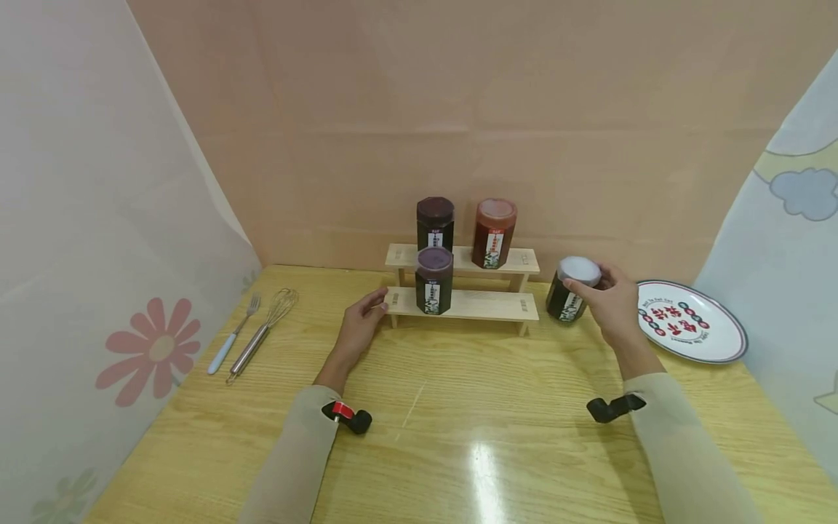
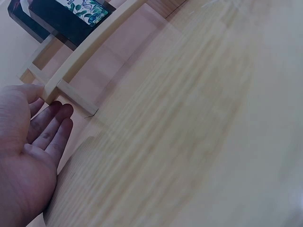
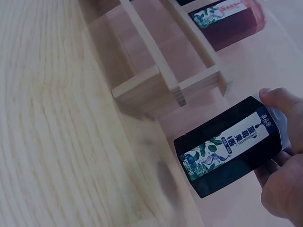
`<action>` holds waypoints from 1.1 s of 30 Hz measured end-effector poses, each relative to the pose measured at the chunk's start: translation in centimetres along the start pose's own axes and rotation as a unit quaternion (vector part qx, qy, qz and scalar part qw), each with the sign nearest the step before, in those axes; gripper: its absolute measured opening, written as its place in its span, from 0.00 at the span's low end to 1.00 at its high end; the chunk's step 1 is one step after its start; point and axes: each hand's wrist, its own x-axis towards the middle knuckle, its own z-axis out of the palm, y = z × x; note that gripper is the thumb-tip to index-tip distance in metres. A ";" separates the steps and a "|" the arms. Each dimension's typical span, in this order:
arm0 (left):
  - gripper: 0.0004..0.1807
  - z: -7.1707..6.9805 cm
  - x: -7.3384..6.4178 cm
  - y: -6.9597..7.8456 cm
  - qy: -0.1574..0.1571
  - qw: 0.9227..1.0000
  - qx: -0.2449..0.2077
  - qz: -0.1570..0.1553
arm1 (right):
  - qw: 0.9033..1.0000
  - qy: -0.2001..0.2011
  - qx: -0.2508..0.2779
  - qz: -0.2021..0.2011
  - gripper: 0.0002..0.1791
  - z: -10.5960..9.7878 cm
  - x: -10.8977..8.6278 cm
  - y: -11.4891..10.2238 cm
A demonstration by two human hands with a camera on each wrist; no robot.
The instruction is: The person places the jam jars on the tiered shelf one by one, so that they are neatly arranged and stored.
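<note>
My right hand [image 1: 615, 298] grips a dark jam jar [image 1: 567, 300] by its whitish lid, to the right of a two-step wooden rack [image 1: 487, 304]. In the right wrist view this jar [image 3: 227, 146] is held clear of the table, its leafy label showing. At the left end of the lower step, my left hand [image 1: 362, 320] pinches the board [image 2: 71, 66] with thumb and index finger, the other fingers loosely bent. A purple-lidded jar [image 1: 435, 282] stands on the lower step. On the upper step are a dark-lidded jar [image 1: 435, 218], partly hidden, and a red jar [image 1: 494, 234].
An oval white plate [image 1: 710, 342] with red writing lies at the right, behind my right wrist. To the left lie a whisk [image 1: 265, 327] and a fork [image 1: 236, 333] with a pale handle. A cloth wall [image 1: 458, 109] rises behind the rack.
</note>
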 end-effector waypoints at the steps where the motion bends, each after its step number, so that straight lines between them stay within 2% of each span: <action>1: 0.24 0.0 0.0 0.0 0.000 1.000 -0.001 0.000 | 1.000 -0.002 0.000 0.000 0.43 -0.1 -0.2 -0.2; 10: 0.25 -0.1 0.0 0.0 -0.008 1.000 -0.006 -0.002 | 1.000 -0.016 0.001 -0.007 0.44 -0.5 -1.6 -2.5; 16: 0.24 0.0 -0.1 0.2 -0.001 1.000 0.002 0.004 | 1.000 -0.020 0.013 -0.011 0.43 -0.5 -2.2 -3.9; 28: 0.24 0.0 0.1 -0.1 0.001 1.000 -0.003 0.006 | 0.997 -0.037 0.065 -0.008 0.45 1.4 -2.8 -5.4; 33: 0.24 0.1 0.2 0.0 0.002 1.000 -0.005 0.005 | 0.996 -0.052 0.066 -0.012 0.44 2.4 -3.3 -5.9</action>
